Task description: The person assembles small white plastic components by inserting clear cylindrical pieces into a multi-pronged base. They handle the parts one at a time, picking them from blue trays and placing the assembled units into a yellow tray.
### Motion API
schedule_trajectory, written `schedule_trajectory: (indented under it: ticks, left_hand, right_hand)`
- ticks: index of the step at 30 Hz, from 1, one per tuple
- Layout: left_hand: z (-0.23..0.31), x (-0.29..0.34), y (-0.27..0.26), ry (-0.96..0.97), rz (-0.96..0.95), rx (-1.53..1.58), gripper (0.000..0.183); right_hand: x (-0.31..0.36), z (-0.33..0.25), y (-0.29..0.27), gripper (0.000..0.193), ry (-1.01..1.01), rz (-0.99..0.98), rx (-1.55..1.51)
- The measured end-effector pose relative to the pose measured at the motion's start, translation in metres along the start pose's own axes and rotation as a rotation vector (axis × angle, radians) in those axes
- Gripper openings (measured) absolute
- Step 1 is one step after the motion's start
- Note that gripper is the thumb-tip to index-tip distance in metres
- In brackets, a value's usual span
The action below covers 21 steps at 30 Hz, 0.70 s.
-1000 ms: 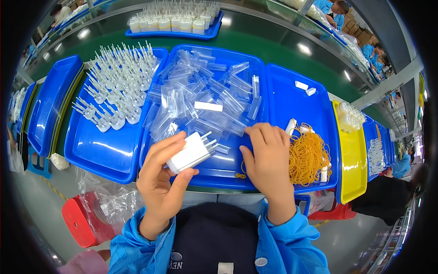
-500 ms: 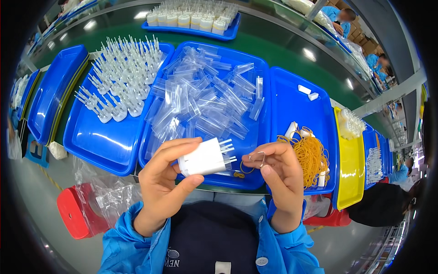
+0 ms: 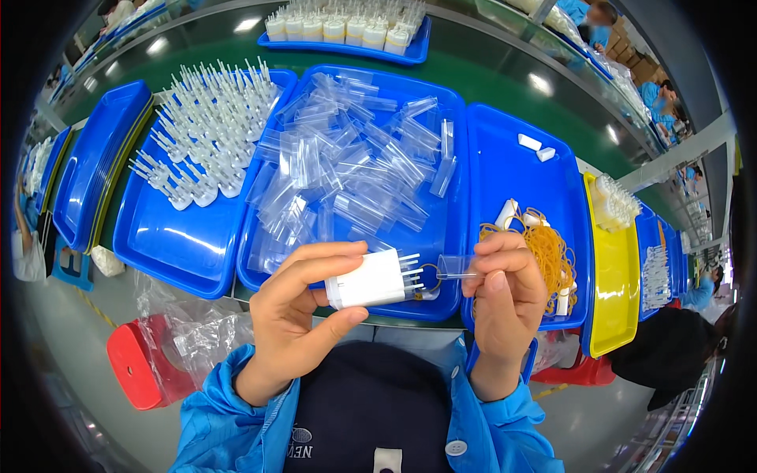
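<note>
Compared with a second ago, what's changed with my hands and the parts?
The right hand has lifted from the right side of the middle blue tray and now holds a clear plastic sleeve facing the prongs of the white block. The left hand has turned that block so its prongs point more squarely right. It still grips the block; the pile of white pronged parts looks unchanged.

a long green worktop (image 3: 493, 83) with a metal edge sweeps across the upper frame before you, overhead light glinting off it in white reflections (image 3: 540, 83). grey floor (image 3: 85, 347) marked with yellow tape (image 3: 92, 310) spreads at lower left, where a red stool (image 3: 122, 347) stands; a blue stool (image 3: 71, 268) sits farther left. at your upper right, cardboard boxes (image 3: 628, 54) are stacked beyond a pale diagonal beam (image 3: 682, 158).
</note>
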<state>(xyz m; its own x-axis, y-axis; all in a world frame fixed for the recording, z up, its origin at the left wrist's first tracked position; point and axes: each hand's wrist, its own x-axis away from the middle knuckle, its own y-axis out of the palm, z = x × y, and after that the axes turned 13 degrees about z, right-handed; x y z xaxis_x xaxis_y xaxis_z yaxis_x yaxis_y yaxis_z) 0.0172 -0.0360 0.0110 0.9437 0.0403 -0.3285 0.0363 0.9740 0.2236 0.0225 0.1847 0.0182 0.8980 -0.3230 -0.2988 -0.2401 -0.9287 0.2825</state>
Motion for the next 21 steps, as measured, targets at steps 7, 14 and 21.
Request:
schedule_trajectory:
  ticks: [7, 14, 21]
  left_hand:
    - [-0.001, 0.000, 0.001, -0.011, -0.016, -0.009, 0.042]
    - [-0.002, 0.000, 0.001, -0.014, -0.032, -0.001, 0.043]
    - [-0.004, 0.001, 0.000, -0.016, -0.030, 0.006, 0.043]
  right_hand:
    - [0.005, -0.003, 0.010, 0.026, 0.031, 0.044, 0.014]
    - [0.007, -0.005, 0.010, 0.030, 0.040, -0.025, 0.042]
    - [0.011, -0.008, 0.013, 0.031, 0.071, -0.019, 0.074]
